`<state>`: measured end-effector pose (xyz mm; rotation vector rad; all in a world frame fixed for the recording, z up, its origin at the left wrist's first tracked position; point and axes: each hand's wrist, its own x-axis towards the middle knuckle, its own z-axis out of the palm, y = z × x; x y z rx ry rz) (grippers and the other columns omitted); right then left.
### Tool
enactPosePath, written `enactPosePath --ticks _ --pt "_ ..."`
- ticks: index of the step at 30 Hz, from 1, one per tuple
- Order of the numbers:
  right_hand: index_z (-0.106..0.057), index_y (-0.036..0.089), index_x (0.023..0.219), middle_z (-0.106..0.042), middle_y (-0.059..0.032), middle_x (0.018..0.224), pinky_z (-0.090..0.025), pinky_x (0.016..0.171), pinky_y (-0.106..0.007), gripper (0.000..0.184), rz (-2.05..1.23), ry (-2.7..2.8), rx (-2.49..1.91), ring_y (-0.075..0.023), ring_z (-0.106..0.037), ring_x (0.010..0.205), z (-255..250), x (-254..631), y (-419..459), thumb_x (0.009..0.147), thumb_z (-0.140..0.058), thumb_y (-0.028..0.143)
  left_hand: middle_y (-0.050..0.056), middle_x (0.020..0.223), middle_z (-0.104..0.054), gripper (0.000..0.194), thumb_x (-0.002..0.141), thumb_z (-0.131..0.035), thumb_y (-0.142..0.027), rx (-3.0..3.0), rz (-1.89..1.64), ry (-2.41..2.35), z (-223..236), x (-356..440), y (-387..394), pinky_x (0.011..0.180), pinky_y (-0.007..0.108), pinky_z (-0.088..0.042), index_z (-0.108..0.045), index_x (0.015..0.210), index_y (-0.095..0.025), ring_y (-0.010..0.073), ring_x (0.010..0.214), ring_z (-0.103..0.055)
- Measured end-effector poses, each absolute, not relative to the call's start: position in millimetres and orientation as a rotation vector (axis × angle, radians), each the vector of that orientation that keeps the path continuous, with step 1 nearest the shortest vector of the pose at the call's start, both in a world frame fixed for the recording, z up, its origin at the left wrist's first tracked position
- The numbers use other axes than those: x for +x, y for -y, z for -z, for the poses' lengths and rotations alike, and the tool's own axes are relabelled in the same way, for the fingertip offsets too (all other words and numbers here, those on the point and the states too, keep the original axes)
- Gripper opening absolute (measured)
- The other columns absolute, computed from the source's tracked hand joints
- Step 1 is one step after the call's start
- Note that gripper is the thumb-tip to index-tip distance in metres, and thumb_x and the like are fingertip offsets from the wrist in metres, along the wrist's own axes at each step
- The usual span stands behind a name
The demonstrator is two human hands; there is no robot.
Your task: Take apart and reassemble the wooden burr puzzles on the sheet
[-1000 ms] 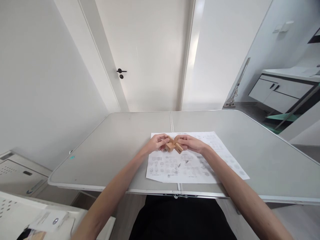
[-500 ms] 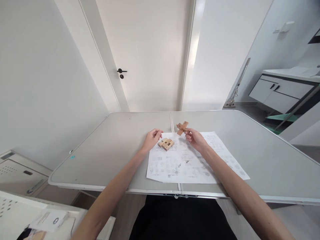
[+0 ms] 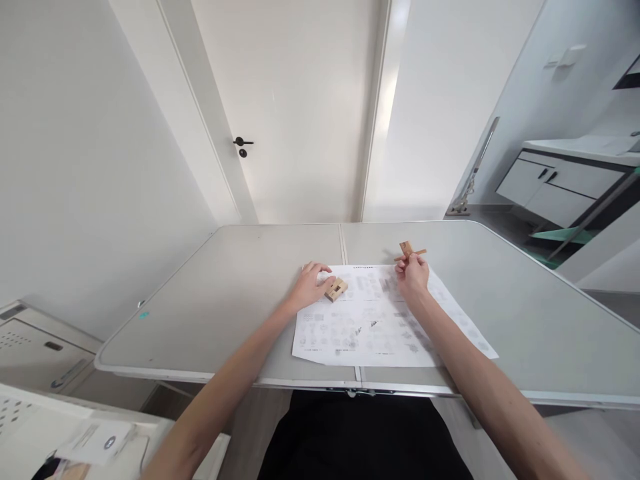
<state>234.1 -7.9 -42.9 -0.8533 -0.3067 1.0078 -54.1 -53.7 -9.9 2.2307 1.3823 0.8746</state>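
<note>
My right hand (image 3: 413, 272) is closed on a cross-shaped set of joined wooden puzzle pieces (image 3: 407, 249), held up above the far right part of a printed sheet (image 3: 370, 343). Notched wooden puzzle pieces (image 3: 337, 289) lie side by side on the sheet's left part. Over their left end rests my left hand (image 3: 313, 283), fingers spread and curved, thumb at the pieces. It covers part of them, and no firm grip shows.
The sheet lies across the seam of a light grey folding table (image 3: 225, 287). Beyond the table stands a white door (image 3: 305, 120) with a black handle (image 3: 243, 142). At lower left is a white cabinet (image 3: 45, 353), and a washbasin cabinet (image 3: 560, 180) stands at far right.
My right hand has carried the cross-shaped pieces to the right and turned them. My left hand has shifted right, over the puzzle pieces on the sheet, with its fingers wider apart.
</note>
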Motion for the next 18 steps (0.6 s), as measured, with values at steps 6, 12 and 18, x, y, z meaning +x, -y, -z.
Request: enactPosePath --ticks 6,12,18 --pt "-0.040 0.024 0.085 -0.050 0.0095 0.068 -0.037 0.042 -0.012 0.026 -0.981 0.249 -0.894 -0.0029 -0.044 0.046 40.6 230.6 9.6 0.098 -0.061 0.033 0.007 0.121 -0.062 0.028 0.097 -0.060 -0.048 2.323 -0.761 -1.392 9.6 -53.8 56.1 0.107 0.043 -0.042 -0.063 0.110 -0.023 0.0254 0.119 -0.055" --pt "-0.042 0.027 0.093 -0.051 0.0093 0.071 -0.036 0.041 -0.014 0.024 -1.007 0.258 -0.935 -0.0040 -0.045 0.046 36.3 225.0 16.8 0.093 -0.064 0.036 0.007 0.121 -0.062 0.026 0.099 -0.057 -0.046 2.337 -0.783 -1.394 13.2 -55.3 54.7 0.106 0.042 -0.043 -0.063 0.111 -0.024 0.0254 0.120 -0.053" --pt "-0.050 0.027 0.101 -0.052 0.0083 0.075 -0.033 0.042 -0.016 0.031 -1.037 0.417 -0.912 -0.0039 -0.043 0.047 30.9 216.1 23.3 0.078 -0.070 0.029 0.007 0.119 -0.064 0.020 0.103 -0.050 -0.038 2.393 -0.832 -1.376 18.3 -56.3 51.0 0.108 0.043 -0.042 -0.063 0.110 -0.023 0.0241 0.118 -0.055"
